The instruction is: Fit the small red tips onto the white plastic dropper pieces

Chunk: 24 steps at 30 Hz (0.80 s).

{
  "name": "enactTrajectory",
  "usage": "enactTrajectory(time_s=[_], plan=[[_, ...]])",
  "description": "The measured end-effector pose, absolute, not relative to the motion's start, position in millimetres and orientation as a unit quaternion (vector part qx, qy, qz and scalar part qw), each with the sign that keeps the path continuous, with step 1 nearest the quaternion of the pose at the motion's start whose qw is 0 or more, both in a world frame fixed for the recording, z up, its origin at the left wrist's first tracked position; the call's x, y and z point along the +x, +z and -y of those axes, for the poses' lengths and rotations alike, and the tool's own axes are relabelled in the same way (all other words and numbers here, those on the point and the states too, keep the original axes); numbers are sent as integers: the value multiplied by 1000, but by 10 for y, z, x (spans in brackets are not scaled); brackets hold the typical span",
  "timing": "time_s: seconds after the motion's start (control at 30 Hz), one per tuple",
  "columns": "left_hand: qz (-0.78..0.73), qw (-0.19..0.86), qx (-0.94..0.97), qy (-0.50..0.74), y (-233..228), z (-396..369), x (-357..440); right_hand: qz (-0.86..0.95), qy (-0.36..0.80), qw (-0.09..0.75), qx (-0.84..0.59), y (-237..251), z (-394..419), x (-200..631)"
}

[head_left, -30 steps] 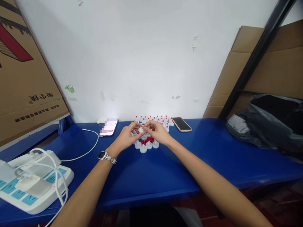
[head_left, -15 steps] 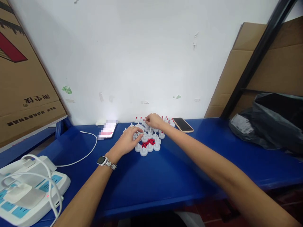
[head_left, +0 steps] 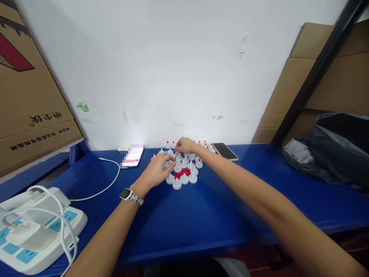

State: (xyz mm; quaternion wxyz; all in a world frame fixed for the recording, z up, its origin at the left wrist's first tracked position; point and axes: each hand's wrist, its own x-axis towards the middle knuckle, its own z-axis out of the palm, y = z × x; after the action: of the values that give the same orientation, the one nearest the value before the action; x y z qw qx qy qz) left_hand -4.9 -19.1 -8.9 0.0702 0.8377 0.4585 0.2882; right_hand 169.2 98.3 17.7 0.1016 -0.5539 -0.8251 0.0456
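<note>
Clustered at the back of the blue table are several white nozzle caps (head_left: 177,184), round-based with upright spouts. Some at the back and right carry small red tips (head_left: 200,142). Loose red tips (head_left: 182,174) lie in a pile ringed by white caps at the front. My left hand (head_left: 158,168) rests at the cluster's left side, thumb and forefinger apart and curved around white caps. Reaching over the far caps, my right hand (head_left: 184,145) has its thumb and fingers pinched together beside a spout; what they hold is too small to make out.
A phone (head_left: 225,151) lies right of the caps, and a lit phone (head_left: 133,157) lies left. A power strip (head_left: 43,246) with white cables (head_left: 106,188) occupies the left front. Cardboard boxes (head_left: 37,88) and a dark plastic bag (head_left: 314,154) stand at the sides; a white wall rises behind.
The view has shifted slightly. My right hand has moved a little left over the far caps, still pinched. My left hand stays beside the cluster in much the same pose.
</note>
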Motion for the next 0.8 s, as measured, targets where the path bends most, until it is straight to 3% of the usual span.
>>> enactTrajectory(time_s=[0.2,0.43,0.5,0.63,0.8], plan=[[-473,64,828,294,-89,171,-71,798,-23,146,-585,124,-1130,1614],[-462,56,824,324,-99,161,-121,798,-18,172,-578,145,-1081,1577],[-461,47,813,354,-88,176,-114,792,21,224,-568,185,-916,1623],[-449,40,792,411,-51,224,-43,726,231,427,-487,142,-426,1709],[-393,79,816,415,-10,290,80,689,304,486,-444,-50,62,1748]])
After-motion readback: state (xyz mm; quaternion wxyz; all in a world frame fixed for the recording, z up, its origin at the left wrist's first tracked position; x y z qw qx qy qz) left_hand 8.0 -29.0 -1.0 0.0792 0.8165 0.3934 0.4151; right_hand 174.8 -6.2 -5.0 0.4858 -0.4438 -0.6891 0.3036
